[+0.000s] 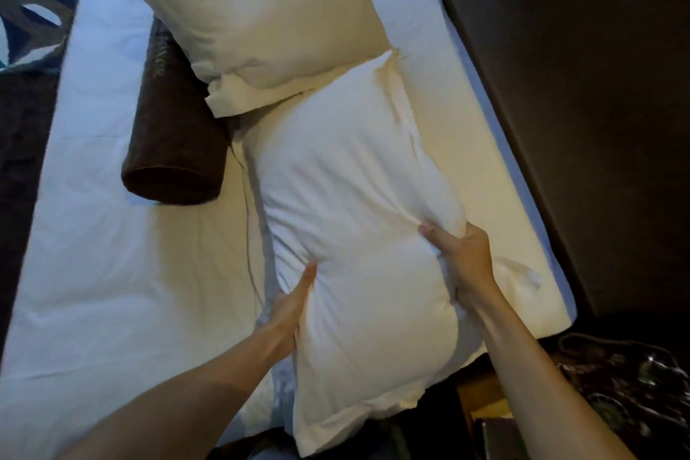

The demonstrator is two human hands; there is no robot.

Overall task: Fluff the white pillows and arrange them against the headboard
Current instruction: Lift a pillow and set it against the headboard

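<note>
A large white pillow (347, 205) lies lengthwise on the white bed, its near end hanging over the bed's edge toward me. My left hand (295, 304) presses flat into its left side. My right hand (461, 258) pinches the fabric on its right side, bunching it into folds. A second white pillow (246, 7) lies farther away, its near corner overlapping the far end of the first. The dark headboard (582, 123) runs along the right side of the bed, with a strip of bare sheet between it and both pillows.
A dark brown cylindrical bolster (168, 138) lies left of the pillows on the white sheet (97, 220). A patterned dark blanket (30, 11) covers the far left. A wooden bedside table (481, 407) and a dark patterned bag (619, 392) sit at the lower right.
</note>
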